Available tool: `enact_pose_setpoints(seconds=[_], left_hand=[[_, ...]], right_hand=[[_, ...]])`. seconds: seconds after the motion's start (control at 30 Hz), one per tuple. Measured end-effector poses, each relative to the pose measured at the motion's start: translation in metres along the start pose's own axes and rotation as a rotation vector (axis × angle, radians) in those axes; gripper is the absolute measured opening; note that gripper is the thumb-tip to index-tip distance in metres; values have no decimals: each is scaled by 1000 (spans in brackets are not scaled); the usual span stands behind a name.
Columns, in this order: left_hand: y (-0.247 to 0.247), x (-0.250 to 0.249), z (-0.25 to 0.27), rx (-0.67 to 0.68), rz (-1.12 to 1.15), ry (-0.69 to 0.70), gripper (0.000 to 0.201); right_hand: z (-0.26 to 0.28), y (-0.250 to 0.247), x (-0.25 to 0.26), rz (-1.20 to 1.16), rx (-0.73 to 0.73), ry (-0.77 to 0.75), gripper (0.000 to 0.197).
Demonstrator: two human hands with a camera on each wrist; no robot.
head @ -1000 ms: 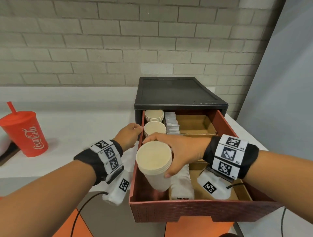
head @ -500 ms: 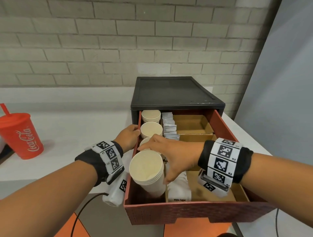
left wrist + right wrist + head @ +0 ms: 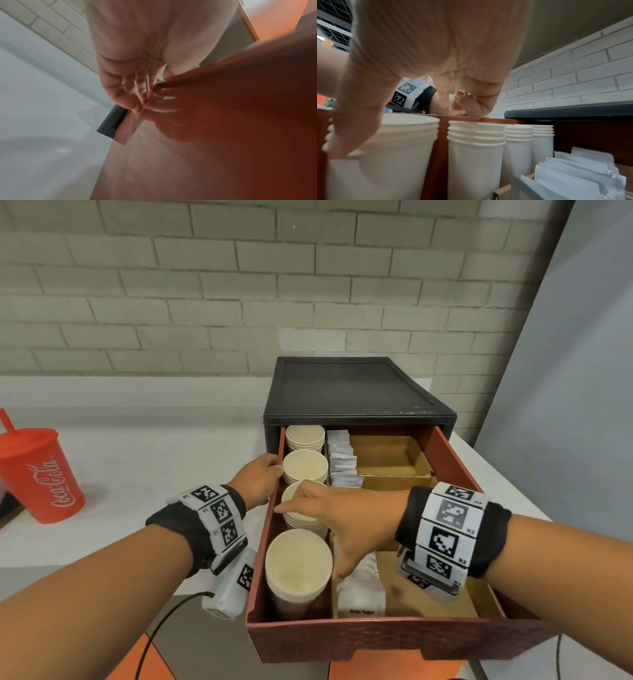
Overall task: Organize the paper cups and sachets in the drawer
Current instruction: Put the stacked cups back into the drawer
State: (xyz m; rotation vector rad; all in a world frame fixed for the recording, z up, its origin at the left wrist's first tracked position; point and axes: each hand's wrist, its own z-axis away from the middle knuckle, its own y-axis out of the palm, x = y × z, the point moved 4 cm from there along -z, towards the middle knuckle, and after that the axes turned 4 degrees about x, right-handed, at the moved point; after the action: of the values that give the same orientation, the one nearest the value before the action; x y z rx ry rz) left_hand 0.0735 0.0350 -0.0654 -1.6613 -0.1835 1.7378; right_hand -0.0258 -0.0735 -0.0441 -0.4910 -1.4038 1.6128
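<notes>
Desk (image 3: 144,460) carries the black drawer unit (image 3: 346,392), its red drawer (image 3: 376,642) pulled well out — access from above to every compartment.

Left column of the drawer: four stacks of paper cups in a row, mouths up, so each stack stands against its neighbour and the side wall. Nearest cup stack (image 3: 298,568) stands by the front wall, the widest of the four. Sachets (image 3: 342,460) stand on edge in the next compartment back; a white sugar bag (image 3: 361,590) sits in front; cardboard dividers (image 3: 383,455) keep kinds apart.

Left hand (image 3: 258,482) – fingers curled over the drawer's left wall, thumb side outside; judged a brace, keeping the drawer steady.

Right hand (image 3: 337,515) – over the second stack (image 3: 301,508), thumb down by the nearest stack, fingers loosely bent, fingertips (image 3: 476,112) touching a rim; holds nothing. Judged: seating or aligning stacks.

Red Coca-Cola cup (image 3: 37,474) stands well apart, left
</notes>
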Motion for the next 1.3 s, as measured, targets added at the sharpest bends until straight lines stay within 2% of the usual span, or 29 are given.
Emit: enact_pose_setpoints(seconds=[0.1, 0.2, 0.3, 0.4, 0.47, 0.63, 0.77, 0.87, 0.93, 1.0, 1.03, 1.13, 1.3], left_hand=[[0, 1, 0, 6, 14, -11, 35], [0, -1, 7, 13, 5, -23, 36], [2, -4, 18, 32, 11, -40, 35], [3, -11, 33, 63, 4, -54, 22], [4, -14, 46, 95, -31, -60, 28], [6, -12, 81, 221, -129, -142, 59], [15, -8, 105, 319, -168, -134, 78], [26, -4, 116, 381, -231, -37, 132], [35, 0, 121, 337, -438, -12, 156], [42, 4, 125, 257, -618, -51, 159], [46, 6, 128, 215, -674, -77, 154], [53, 0, 135, 110, -727, -121, 141], [53, -9, 127, 42, -717, -137, 138]], right_hand=[[8, -8, -3, -21, 0, 37, 105], [20, -25, -8, -96, -36, 111, 88], [37, -40, -18, -197, -88, 249, 69], [59, -48, -27, -216, -127, 427, 58], [77, -52, -32, -192, -180, 529, 56], [122, -44, -36, -301, -307, 690, 65], [141, -16, -30, -317, -268, 731, 77], [148, 9, -26, -273, -117, 724, 87], [154, 28, -24, -274, 32, 711, 97], [161, 44, -21, -248, 123, 709, 102], [164, 50, -21, -195, 121, 738, 103], [168, 56, -25, -23, -14, 820, 111], [170, 49, -43, -56, -132, 874, 126]])
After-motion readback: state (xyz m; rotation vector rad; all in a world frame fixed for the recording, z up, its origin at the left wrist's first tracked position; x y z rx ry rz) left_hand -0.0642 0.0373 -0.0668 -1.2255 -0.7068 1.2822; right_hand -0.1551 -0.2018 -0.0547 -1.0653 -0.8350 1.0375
